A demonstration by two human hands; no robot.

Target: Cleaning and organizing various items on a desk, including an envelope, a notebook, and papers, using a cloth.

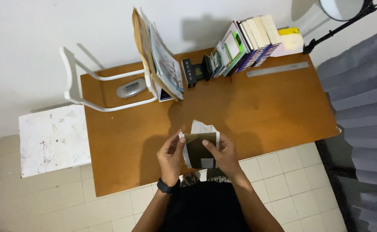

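Fingers (pixel 180 138) of both hands pinch a dark brown envelope (pixel 200 150) with white paper inside.

Books (pixel 244 45), a ruler (pixel 277 68) and a white rack (pixel 95 77) sit far back on the wooden desk (pixel 265 111). The left hand (pixel 171 157) grips the envelope's left edge, the right hand (pixel 225 154) its right edge, above the desk's near side.

Leaning books (pixel 250 43), a metal ruler (pixel 277 69), perhaps a stapler (pixel 131 88), on the desk (pixel 265 111).

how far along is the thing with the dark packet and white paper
Early. The left hand and right hand both grip the dark packet above the desk. White paper already sticks out of its top. It is not yet fully out or in.
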